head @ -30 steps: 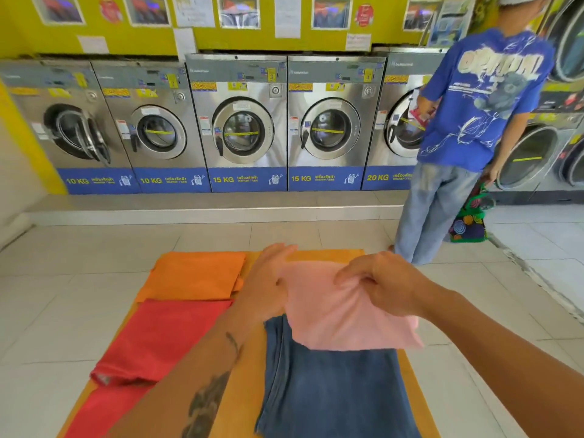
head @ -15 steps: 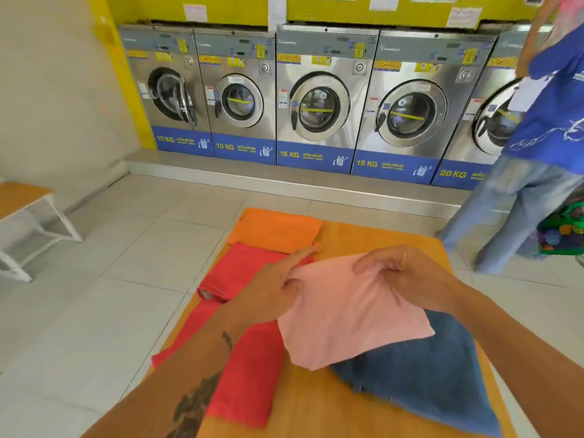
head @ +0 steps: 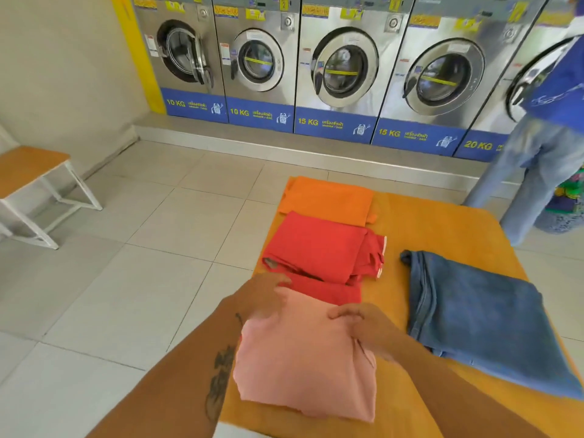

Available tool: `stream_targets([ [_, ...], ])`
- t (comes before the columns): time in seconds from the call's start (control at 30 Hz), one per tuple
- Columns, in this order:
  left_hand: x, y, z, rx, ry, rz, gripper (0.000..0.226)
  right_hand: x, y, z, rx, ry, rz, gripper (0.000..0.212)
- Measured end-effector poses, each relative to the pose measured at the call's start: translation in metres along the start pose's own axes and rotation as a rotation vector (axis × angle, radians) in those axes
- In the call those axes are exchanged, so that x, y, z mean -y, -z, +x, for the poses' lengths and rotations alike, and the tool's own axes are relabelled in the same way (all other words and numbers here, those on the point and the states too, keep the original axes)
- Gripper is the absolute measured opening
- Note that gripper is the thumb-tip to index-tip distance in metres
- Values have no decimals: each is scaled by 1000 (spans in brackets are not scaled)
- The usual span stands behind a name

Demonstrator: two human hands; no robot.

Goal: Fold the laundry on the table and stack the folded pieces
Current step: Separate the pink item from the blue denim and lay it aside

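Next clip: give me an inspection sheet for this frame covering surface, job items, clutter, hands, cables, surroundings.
Surface: orange table, bare in the middle.
Job's things: pink cloth folded at the near edge, overlapping a red cloth; orange cloth folded at the far end; blue jeans folded on the right.
Clutter: nothing seen.
Hands: left hand and right hand rest on the pink cloth's far edge; grip unclear.
Cables: nothing seen.
Surroundings: washing machines, a bench, a person in blue, tiled floor.

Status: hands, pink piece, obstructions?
Left hand and right hand flat on pink piece. Folded, lying on red cloth. Nothing blocking.
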State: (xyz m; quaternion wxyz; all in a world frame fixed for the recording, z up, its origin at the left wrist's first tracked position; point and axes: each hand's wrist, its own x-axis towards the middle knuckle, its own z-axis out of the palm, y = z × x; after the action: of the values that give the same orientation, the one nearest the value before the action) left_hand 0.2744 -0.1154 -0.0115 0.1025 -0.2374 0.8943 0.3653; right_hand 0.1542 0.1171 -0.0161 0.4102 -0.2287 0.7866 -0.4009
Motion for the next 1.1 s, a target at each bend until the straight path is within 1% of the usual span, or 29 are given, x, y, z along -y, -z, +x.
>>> stream_targets([
  [0.07, 5, -19, 3, -48, -34, 95, 44, -12, -12, 3, -67, 25, -54, 56],
  [0.13, 11, -23, 6, -93, -51, 102, 41, -14, -11, 4, -98, 7, -99, 56],
  [0.2, 15, -21, 9, -111, -55, 141, 42, -16, -8, 5, -127, 18, -175, 57],
  [0.3, 18, -17, 11, -176, -88, 332, 43, -17, -4, 5, -193, 32, -228, 52],
  [0.37, 18, -16, 10, -226, -124, 392, 47, -16, 0, 4, -205, 31, -246, 49],
  [0.47, 16, -14, 3, -318, -205, 327, 51, -15, 15, -3, -203, 20, -254, 50],
  [0.57, 1, -8, 2, -430, -301, 204, 45, -17, 37, -15, -240, 10, -246, 48],
  [0.63, -17, -6, 4, -461, -361, 84, 44, -19, 55, -25, -279, -10, -217, 46],
  [0.73, -52, -13, 12, -451, -439, -50, 47, -23, 86, -39, -353, -52, -161, 46],
  [0.83, -88, -31, 25, -408, -479, -82, 47, -36, 121, -54, -396, -86, -193, 46],
  [0.97, -126, -68, 43, -306, -462, -89, 49, -67, 166, -71, -467, -123, -171, 46],
  [1.1, -162, -113, 63, -188, -407, -77, 56, -108, 208, -78, -540, -169, -195, 54],
])
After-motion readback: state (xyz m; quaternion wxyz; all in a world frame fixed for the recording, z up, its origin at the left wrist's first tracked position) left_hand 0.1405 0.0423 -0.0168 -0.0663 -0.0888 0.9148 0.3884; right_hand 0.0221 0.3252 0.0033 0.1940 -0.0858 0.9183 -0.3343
